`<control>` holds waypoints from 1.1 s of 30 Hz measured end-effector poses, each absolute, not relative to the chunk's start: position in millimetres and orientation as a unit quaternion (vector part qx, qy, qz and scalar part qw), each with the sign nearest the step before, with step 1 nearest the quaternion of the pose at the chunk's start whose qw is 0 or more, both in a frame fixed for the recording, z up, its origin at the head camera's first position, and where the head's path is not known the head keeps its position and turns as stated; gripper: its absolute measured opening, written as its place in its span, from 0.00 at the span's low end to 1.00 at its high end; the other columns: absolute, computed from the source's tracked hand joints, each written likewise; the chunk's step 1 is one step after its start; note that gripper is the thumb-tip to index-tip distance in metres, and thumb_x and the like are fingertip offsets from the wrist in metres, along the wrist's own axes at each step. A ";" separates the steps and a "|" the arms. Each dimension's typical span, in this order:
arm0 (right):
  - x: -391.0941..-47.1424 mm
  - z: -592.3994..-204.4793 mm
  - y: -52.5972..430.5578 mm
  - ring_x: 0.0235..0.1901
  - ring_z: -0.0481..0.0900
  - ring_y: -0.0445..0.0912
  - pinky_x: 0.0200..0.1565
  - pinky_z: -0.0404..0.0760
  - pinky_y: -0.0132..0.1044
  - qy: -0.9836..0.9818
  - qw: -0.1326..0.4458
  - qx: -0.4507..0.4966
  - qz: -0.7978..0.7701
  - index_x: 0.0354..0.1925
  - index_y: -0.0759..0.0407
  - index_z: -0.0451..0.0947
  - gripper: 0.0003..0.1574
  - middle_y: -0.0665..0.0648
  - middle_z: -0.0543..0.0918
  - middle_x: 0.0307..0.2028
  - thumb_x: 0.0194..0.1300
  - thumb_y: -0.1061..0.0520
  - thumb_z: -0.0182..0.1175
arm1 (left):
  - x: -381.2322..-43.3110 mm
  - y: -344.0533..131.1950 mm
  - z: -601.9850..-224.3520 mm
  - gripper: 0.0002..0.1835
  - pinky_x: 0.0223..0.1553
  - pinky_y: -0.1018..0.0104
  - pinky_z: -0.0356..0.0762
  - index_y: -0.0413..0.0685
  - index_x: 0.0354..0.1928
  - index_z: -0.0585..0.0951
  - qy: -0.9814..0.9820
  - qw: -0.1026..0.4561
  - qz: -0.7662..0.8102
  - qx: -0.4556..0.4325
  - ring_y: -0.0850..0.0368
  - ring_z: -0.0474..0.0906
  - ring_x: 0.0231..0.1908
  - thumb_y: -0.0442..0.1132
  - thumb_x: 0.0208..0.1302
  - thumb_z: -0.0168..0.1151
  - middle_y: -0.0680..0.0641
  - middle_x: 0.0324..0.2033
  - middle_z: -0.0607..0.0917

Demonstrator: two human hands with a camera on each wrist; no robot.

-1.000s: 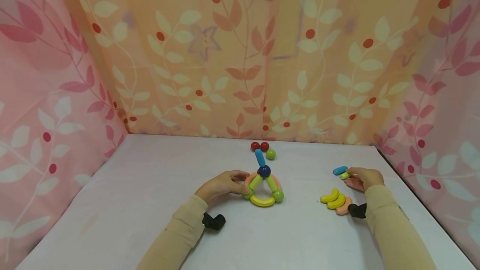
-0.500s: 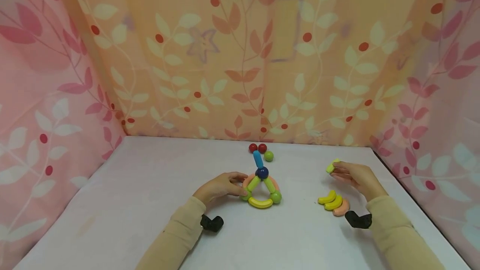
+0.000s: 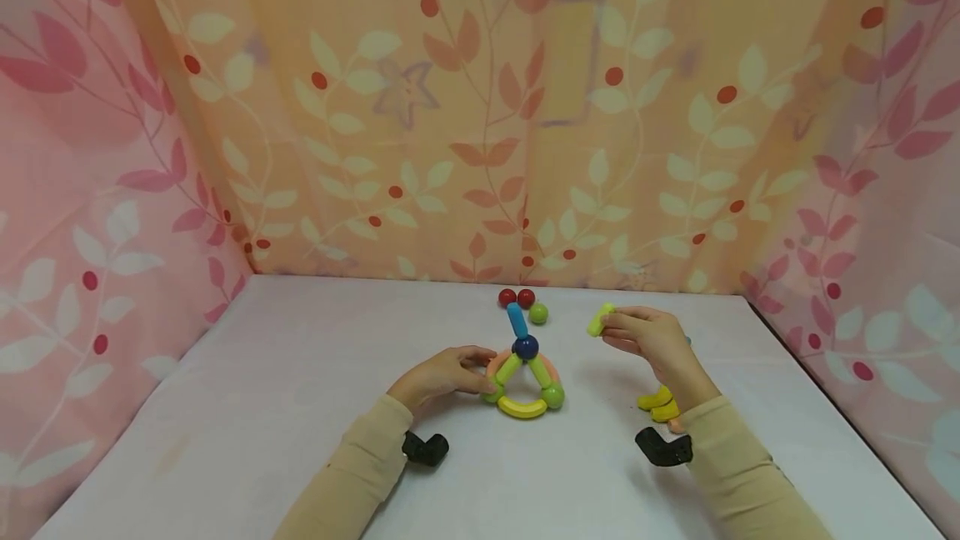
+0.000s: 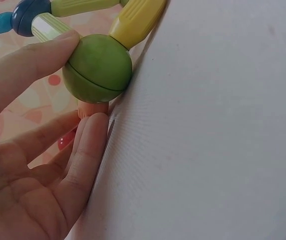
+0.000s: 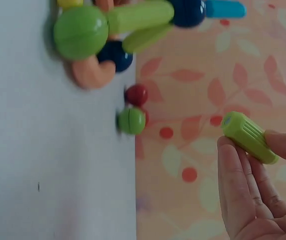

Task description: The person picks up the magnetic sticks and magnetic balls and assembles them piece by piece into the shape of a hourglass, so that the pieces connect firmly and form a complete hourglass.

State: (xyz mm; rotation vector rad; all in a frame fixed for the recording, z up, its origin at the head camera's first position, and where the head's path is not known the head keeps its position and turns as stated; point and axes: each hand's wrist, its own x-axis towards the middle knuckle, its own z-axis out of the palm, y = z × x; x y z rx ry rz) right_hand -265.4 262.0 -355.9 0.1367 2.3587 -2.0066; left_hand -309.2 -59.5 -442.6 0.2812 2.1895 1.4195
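Note:
A toy structure of magnetic balls and rods stands at the middle of the table: a dark blue ball (image 3: 527, 347) on top with a blue rod (image 3: 517, 320) sticking up, light green rods sloping down to green balls (image 3: 552, 396), and a yellow curved rod (image 3: 522, 409) in front. My left hand (image 3: 446, 375) holds its left corner, thumb against the near green ball (image 4: 97, 69), fingers by the orange curved rod (image 4: 92, 108). My right hand (image 3: 651, 343) pinches a light green rod (image 5: 250, 137) between thumb and fingers, raised above the table, right of the structure and apart from it.
Behind the structure lie two red balls (image 3: 507, 297) and a loose green ball (image 3: 538, 312). Yellow curved rods (image 3: 656, 398) and an orange one (image 3: 677, 425) lie under the right forearm, partly hidden. A blue rod (image 3: 687, 341) barely shows behind the right hand. Patterned curtains (image 3: 360, 148) border the table.
My right hand has lifted the light green rod from beside the blue rod and carried it left towards the structure. The left hand keeps its hold in place.

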 end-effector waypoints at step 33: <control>-266.7 -369.9 183.4 0.37 0.88 0.40 0.44 0.86 0.35 0.754 -0.045 0.040 -0.654 0.51 0.69 0.80 0.22 0.53 0.87 0.38 0.64 0.55 0.68 | -309.5 -59.6 -442.7 0.35 0.63 0.48 0.74 0.55 0.63 0.77 0.805 0.253 0.525 0.112 0.53 0.77 0.54 0.45 0.51 0.78 0.48 0.61 0.79</control>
